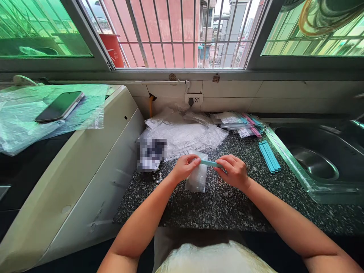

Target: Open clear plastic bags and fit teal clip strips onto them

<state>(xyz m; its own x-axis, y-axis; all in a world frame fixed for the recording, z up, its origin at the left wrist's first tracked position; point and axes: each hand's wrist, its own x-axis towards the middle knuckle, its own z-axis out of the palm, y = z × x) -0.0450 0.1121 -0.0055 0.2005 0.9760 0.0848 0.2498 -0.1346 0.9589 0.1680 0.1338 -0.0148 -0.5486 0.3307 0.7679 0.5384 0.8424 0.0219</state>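
Observation:
Between my two hands is a slim, flat light-blue stick (209, 163), lying almost level just above the counter. My left hand (185, 167) is closed in a pinch at its left end. Thumb and fingers of my right hand (233, 170) close around the right end. Under the stick and beside my left fingers lies a small clear plastic bag (196, 180), partly covered by that hand; I cannot tell whether it touches the stick. Several similar light-blue sticks (269, 156) rest side by side to the right of my right hand.
Behind my hands spreads a heap of clear plastic bags (187, 132). Packaged blue and pink sticks (241, 123) are piled at the back right. A sink (307, 187) borders the speckled counter (227, 212). A blurred-out item (151, 154) lies left; a phone (59, 107) sits on plastic.

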